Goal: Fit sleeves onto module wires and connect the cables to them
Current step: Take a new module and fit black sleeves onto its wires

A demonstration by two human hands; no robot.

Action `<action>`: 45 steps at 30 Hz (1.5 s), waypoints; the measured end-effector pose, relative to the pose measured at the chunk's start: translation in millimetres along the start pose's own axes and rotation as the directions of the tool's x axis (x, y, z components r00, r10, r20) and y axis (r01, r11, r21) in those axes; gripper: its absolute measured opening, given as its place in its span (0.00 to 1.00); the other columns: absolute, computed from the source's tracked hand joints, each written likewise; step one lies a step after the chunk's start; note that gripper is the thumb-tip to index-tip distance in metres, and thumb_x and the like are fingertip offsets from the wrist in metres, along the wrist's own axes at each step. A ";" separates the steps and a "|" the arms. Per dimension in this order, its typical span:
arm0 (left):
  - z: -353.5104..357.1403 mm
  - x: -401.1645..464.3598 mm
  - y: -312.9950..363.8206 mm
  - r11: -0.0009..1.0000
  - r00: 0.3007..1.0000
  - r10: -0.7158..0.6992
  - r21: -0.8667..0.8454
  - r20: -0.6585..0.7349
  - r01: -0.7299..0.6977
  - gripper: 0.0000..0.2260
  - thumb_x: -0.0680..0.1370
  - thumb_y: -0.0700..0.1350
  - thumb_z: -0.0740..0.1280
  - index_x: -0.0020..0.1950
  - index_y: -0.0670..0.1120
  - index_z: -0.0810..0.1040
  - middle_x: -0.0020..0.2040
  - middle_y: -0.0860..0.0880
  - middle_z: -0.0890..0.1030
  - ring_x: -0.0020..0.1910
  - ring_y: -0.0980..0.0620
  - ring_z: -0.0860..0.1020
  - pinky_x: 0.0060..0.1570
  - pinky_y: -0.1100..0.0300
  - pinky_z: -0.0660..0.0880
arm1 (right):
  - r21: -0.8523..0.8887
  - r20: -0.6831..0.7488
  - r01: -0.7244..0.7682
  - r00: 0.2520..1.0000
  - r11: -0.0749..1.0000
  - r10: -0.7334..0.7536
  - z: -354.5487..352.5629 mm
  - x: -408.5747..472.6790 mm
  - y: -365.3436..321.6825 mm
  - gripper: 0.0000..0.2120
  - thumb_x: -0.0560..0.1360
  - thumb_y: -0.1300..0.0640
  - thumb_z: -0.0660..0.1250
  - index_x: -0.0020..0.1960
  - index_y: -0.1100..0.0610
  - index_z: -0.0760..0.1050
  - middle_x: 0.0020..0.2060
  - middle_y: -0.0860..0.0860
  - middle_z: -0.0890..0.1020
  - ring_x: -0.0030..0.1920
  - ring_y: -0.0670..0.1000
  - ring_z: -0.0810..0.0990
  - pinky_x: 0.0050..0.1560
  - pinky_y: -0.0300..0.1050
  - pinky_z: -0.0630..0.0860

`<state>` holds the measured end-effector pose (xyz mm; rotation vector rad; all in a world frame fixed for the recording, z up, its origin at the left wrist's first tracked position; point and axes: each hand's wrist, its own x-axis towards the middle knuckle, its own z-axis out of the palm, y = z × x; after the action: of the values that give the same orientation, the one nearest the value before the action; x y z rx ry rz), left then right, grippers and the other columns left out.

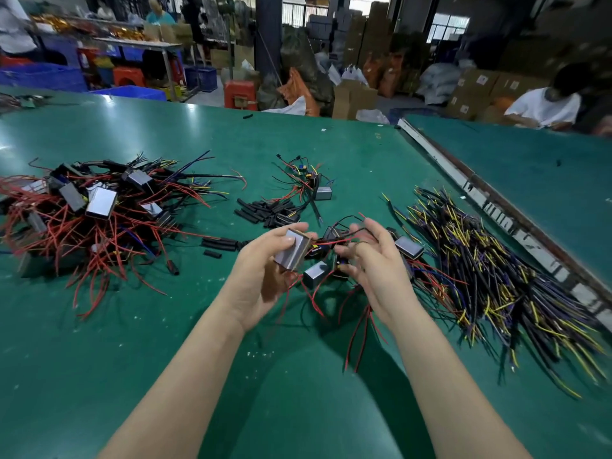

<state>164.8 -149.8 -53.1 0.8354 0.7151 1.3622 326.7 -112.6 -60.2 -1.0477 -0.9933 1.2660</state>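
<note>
My left hand [261, 270] grips a small grey metal module [293, 254] above the green table [165, 326], thumb on its top. Red and black wires [331, 242] run from the module to my right hand [371, 263], whose curled fingers hold them; the hand is blurred. Two more modules lie under my hands, one [314, 274] below the held one and one [409, 247] right of my right hand. Short black sleeves [265, 210] are heaped beyond my hands. A long bundle of black, yellow and purple cables [490, 276] lies to the right.
A big tangle of modules with red wires [89, 207] covers the left of the table. A lone wired module [319, 190] lies past the sleeves. A metal strip [490, 200] divides this table from another, where a person [546, 106] sits. Boxes and crates fill the background.
</note>
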 end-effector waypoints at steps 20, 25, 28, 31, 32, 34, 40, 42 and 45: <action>9.7 -12.2 -3.9 0.970 0.953 -0.158 0.223 0.259 0.100 0.15 0.72 0.43 0.64 0.57 0.42 0.78 0.45 0.48 0.84 0.44 0.54 0.82 0.44 0.65 0.76 | -0.106 0.400 0.274 0.892 0.956 -0.212 6.1 -24.0 -5.8 0.12 0.78 0.52 0.57 0.57 0.50 0.75 0.52 0.50 0.83 0.50 0.50 0.82 0.45 0.41 0.78; 4.0 -12.2 -2.7 0.966 0.930 -0.184 0.234 0.319 0.110 0.18 0.72 0.28 0.63 0.56 0.44 0.79 0.46 0.50 0.84 0.47 0.55 0.82 0.42 0.68 0.75 | -0.232 0.500 0.346 0.844 0.909 -0.194 10.4 -29.4 -4.0 0.11 0.76 0.55 0.59 0.53 0.50 0.77 0.50 0.49 0.82 0.52 0.44 0.79 0.54 0.36 0.75; 3.4 -9.7 -1.2 0.975 0.936 -0.206 0.144 0.284 0.170 0.20 0.69 0.28 0.57 0.48 0.44 0.84 0.42 0.47 0.84 0.43 0.54 0.82 0.38 0.67 0.75 | -0.271 0.534 0.330 0.833 0.904 -0.144 11.5 -31.0 -5.0 0.13 0.75 0.54 0.58 0.56 0.49 0.77 0.53 0.48 0.82 0.54 0.43 0.78 0.55 0.33 0.72; 2.0 -5.6 1.2 0.976 0.956 -0.206 0.112 0.207 0.187 0.21 0.74 0.29 0.53 0.50 0.44 0.84 0.42 0.50 0.83 0.40 0.56 0.82 0.36 0.67 0.74 | -0.213 0.502 0.274 0.854 0.938 -0.136 13.0 -30.9 -6.8 0.13 0.75 0.52 0.59 0.57 0.48 0.77 0.49 0.45 0.81 0.48 0.43 0.79 0.50 0.33 0.74; 1.8 -4.0 2.4 0.975 0.959 -0.214 0.104 0.186 0.197 0.19 0.74 0.31 0.55 0.52 0.45 0.82 0.43 0.51 0.83 0.40 0.57 0.81 0.36 0.67 0.74 | -0.205 0.477 0.286 0.865 0.936 -0.160 13.3 -30.6 -7.3 0.12 0.75 0.51 0.59 0.56 0.47 0.76 0.47 0.41 0.81 0.46 0.41 0.79 0.47 0.33 0.74; 2.1 -2.5 3.0 0.972 0.958 -0.234 0.064 0.164 0.226 0.13 0.72 0.41 0.63 0.54 0.46 0.81 0.46 0.52 0.84 0.40 0.58 0.81 0.36 0.67 0.74 | -0.204 0.414 0.322 0.884 0.924 -0.217 14.1 -29.9 -6.0 0.08 0.78 0.52 0.62 0.55 0.47 0.77 0.44 0.38 0.82 0.43 0.40 0.78 0.41 0.34 0.74; 5.6 -2.1 -6.8 0.995 0.994 -0.097 0.013 0.044 0.097 0.07 0.69 0.44 0.69 0.45 0.47 0.85 0.41 0.50 0.84 0.37 0.59 0.79 0.35 0.69 0.73 | -0.337 0.296 0.409 0.901 0.848 -0.317 19.5 -33.5 -2.0 0.09 0.81 0.53 0.60 0.53 0.45 0.78 0.44 0.39 0.84 0.46 0.40 0.80 0.49 0.35 0.75; 7.8 -1.6 -9.4 0.998 1.000 -0.012 0.057 -0.022 0.014 0.07 0.67 0.45 0.70 0.43 0.48 0.85 0.40 0.50 0.84 0.37 0.59 0.80 0.37 0.68 0.74 | -0.567 0.250 0.450 0.892 0.690 -0.376 19.7 -37.7 1.1 0.15 0.79 0.41 0.57 0.58 0.44 0.78 0.46 0.41 0.84 0.48 0.43 0.80 0.51 0.42 0.76; 9.9 -0.4 -10.7 0.996 0.987 0.086 0.031 -0.135 -0.083 0.05 0.68 0.42 0.70 0.42 0.45 0.84 0.40 0.49 0.84 0.37 0.57 0.81 0.37 0.68 0.77 | -0.750 0.204 0.467 0.836 0.469 -0.509 25.1 -47.9 6.2 0.25 0.77 0.33 0.52 0.63 0.46 0.75 0.48 0.44 0.81 0.49 0.49 0.79 0.47 0.49 0.76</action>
<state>178.9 -151.4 -56.8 0.8061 0.8122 1.5002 298.2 -159.0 -60.3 -1.2816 -1.7416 0.2617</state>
